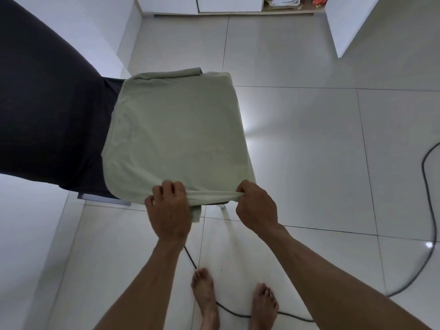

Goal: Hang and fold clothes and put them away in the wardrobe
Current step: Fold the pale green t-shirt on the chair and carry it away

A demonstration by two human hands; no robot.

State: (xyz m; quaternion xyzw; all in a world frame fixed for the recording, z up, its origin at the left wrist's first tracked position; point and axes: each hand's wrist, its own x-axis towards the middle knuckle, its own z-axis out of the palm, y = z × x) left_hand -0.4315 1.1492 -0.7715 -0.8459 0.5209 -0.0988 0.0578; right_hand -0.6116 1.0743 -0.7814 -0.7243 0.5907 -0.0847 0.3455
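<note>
A pale green garment (176,134) lies spread flat on a small worktop (104,200), stretching away from the person, whose left hand (169,210) and right hand (256,207) both pinch its near edge.

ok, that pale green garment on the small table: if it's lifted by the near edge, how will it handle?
Likely floppy: the pale green garment drapes over the table's corners, and its near edge bunches where the left hand and right hand grip it. Probably light, since the cloth looks thin. It may slide off; the dark cloth beside it could drag too.
</note>
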